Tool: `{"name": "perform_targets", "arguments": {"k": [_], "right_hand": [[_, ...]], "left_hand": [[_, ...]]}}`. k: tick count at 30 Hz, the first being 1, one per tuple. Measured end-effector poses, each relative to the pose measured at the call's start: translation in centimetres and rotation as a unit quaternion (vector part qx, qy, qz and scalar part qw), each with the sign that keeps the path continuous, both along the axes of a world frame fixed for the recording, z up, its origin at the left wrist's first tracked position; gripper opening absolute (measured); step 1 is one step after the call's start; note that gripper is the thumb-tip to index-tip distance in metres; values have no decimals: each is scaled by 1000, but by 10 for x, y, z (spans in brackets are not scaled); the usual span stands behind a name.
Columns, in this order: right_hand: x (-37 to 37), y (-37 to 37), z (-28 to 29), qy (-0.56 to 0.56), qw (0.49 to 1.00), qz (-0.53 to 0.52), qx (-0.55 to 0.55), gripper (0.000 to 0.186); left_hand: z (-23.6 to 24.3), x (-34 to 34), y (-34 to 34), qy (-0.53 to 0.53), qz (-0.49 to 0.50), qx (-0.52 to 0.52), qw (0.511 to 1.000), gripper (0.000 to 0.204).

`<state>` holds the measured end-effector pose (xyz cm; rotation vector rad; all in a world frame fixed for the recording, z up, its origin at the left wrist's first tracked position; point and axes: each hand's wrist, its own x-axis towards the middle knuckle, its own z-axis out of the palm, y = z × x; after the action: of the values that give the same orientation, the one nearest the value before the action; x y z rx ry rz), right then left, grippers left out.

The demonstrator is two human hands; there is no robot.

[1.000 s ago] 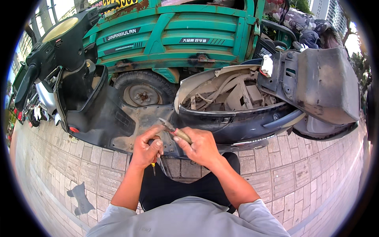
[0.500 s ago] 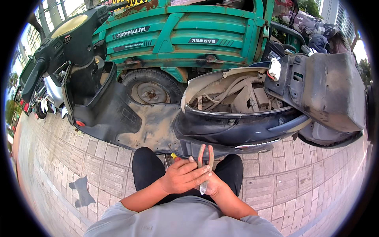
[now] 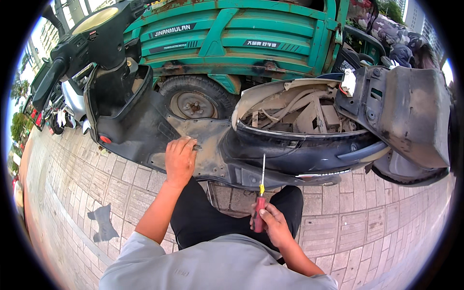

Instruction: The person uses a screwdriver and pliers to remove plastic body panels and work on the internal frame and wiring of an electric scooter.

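My right hand [image 3: 268,222] grips the red handle [image 3: 259,215] of a screwdriver, its thin shaft [image 3: 263,171] pointing up beside a yellow collar, over my dark-trousered legs. Raised over the dusty scooter footboard [image 3: 205,135], my left hand [image 3: 180,159] has curled fingers round something mostly hidden, a small dark metal end showing at the fingertips. To the right of the footboard, the scooter's dark body [image 3: 290,154] has an open, dirt-coated compartment [image 3: 302,111] with hoses inside. A dark seat bucket [image 3: 411,116] rests tipped over its rear. The handlebar head [image 3: 96,43] stands at upper left.
Behind the scooter stands a green cargo trike [image 3: 270,29] with a dusty wheel [image 3: 193,105]. Camouflage cloth [image 3: 382,31] is piled at upper right; other two-wheelers [image 3: 63,111] stand at far left. A grey flat scrap [image 3: 103,223] lies on the paving [image 3: 338,227].
My hands, together on pliers half a second ago, have parted. The left moved up over the footboard; the right now holds a screwdriver upright. The pliers are no longer clearly visible.
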<state>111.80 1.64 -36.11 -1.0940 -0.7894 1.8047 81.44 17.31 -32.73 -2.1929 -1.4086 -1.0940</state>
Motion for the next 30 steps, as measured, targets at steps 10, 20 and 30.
{"name": "perform_targets", "arguments": {"k": [10, 20, 30], "right_hand": [[14, -15, 26, -53, 964, -231, 124, 36], [19, -8, 30, -72, 959, -248, 119, 36], [14, -5, 31, -74, 964, -240, 92, 37]], "left_hand": [[-156, -94, 112, 226, 103, -321, 914, 30], [71, 150, 38, -13, -283, -25, 959, 59], [61, 190, 64, -20, -270, -194, 943, 36]]}}
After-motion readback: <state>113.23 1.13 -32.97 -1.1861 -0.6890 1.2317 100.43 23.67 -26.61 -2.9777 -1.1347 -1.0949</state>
